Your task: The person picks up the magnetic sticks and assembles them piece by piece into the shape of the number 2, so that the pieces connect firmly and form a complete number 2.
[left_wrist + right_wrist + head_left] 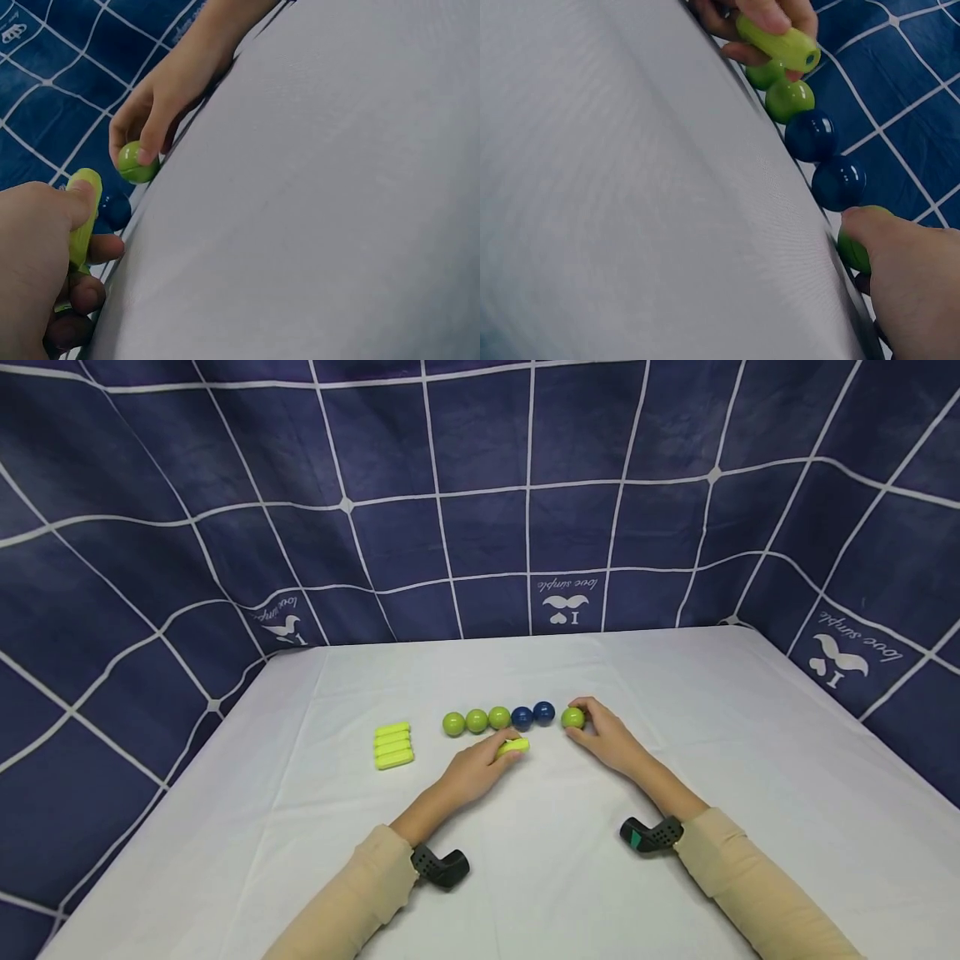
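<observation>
My left hand (472, 768) grips a short yellow-green rod (514, 747), its thumb along the top; in the right wrist view the rod (780, 45) shows a small hole in its end. My right hand (606, 739) pinches a shiny green ball (572, 717) between thumb and fingers, at the right end of a row of balls. Beside it, across a small gap, sit two dark blue balls (543, 712). Three green balls (476, 721) continue the row to the left. The left hand is just in front of this row.
Several yellow-green rods (393, 746) lie side by side to the left of the balls. A white cloth (540, 860) covers the table. Behind and beside it hangs a dark blue curtain (480, 535) with white grid lines. Each wrist wears a black device (441, 867).
</observation>
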The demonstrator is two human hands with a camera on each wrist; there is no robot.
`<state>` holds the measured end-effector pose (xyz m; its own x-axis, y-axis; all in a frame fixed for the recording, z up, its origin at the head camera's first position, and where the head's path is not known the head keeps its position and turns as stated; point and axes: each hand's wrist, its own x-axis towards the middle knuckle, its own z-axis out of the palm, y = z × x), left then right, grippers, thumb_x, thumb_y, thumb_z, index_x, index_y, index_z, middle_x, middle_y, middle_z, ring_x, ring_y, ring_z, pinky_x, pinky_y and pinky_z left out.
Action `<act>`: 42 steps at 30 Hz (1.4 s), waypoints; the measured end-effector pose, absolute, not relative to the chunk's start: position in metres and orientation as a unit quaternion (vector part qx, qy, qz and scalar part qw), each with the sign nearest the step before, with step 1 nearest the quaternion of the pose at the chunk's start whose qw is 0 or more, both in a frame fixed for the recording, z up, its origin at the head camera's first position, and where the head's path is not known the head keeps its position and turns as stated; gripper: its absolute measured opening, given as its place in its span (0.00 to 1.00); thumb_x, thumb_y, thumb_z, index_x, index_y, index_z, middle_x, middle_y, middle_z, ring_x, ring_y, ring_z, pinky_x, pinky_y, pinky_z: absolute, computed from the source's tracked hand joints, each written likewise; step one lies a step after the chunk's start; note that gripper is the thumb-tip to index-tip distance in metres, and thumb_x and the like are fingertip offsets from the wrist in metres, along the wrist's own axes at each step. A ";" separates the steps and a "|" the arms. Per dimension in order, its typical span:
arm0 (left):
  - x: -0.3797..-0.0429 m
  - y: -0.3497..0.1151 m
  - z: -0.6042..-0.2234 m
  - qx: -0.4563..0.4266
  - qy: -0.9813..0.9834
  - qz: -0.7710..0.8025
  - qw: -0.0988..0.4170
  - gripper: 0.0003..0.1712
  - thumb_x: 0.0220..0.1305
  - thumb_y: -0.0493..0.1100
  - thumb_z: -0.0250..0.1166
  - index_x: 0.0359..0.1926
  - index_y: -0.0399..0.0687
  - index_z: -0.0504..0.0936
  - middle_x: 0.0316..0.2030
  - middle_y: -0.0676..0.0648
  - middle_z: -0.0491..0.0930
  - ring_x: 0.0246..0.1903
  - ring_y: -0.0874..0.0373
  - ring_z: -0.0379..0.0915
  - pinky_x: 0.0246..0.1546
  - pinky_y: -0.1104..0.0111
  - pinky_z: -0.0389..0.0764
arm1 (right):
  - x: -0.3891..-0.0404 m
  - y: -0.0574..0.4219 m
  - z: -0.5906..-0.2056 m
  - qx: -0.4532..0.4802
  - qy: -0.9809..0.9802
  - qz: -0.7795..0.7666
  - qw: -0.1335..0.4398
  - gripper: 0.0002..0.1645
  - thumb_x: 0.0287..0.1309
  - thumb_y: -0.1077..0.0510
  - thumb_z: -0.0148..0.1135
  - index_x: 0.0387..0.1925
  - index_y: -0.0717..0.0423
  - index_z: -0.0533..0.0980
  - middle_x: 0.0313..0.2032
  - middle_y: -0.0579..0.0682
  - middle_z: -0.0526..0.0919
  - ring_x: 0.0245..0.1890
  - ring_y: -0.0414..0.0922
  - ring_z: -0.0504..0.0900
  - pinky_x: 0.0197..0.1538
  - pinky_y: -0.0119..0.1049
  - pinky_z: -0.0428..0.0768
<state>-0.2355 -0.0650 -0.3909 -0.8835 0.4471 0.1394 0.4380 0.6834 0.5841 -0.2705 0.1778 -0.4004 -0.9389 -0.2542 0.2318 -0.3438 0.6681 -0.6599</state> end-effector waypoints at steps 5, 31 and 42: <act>-0.236 -0.064 -0.393 0.237 0.921 0.311 0.004 0.19 0.67 0.57 0.47 0.53 0.56 0.70 0.49 0.50 0.78 0.48 0.52 0.75 0.47 0.57 0.73 | -0.265 0.176 -0.400 0.119 -0.897 0.421 0.066 0.24 0.59 0.56 0.56 0.54 0.61 0.63 0.49 0.61 0.74 0.48 0.52 0.74 0.52 0.45 0.72; -0.241 -0.072 -0.395 0.203 0.903 0.379 -0.010 0.16 0.63 0.54 0.54 0.47 0.52 0.75 0.40 0.51 0.77 0.37 0.59 0.70 0.42 0.63 0.71 | -0.253 0.154 -0.397 0.190 -0.820 0.539 -0.044 0.19 0.65 0.53 0.48 0.51 0.61 0.67 0.42 0.60 0.76 0.34 0.41 0.76 0.37 0.32 0.77; -0.241 -0.069 -0.397 0.223 0.906 0.358 -0.017 0.16 0.63 0.53 0.55 0.47 0.52 0.76 0.43 0.51 0.77 0.38 0.59 0.72 0.44 0.62 0.72 | -0.246 0.147 -0.397 0.225 -0.832 0.503 -0.062 0.25 0.60 0.50 0.55 0.56 0.58 0.69 0.51 0.57 0.75 0.52 0.52 0.75 0.53 0.40 0.74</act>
<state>-0.2409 -0.0694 -0.3969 -0.8996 0.3927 0.1910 0.4172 0.6433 0.6419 -0.2460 0.1472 -0.3971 -0.8915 -0.4359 0.1235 -0.3119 0.3927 -0.8652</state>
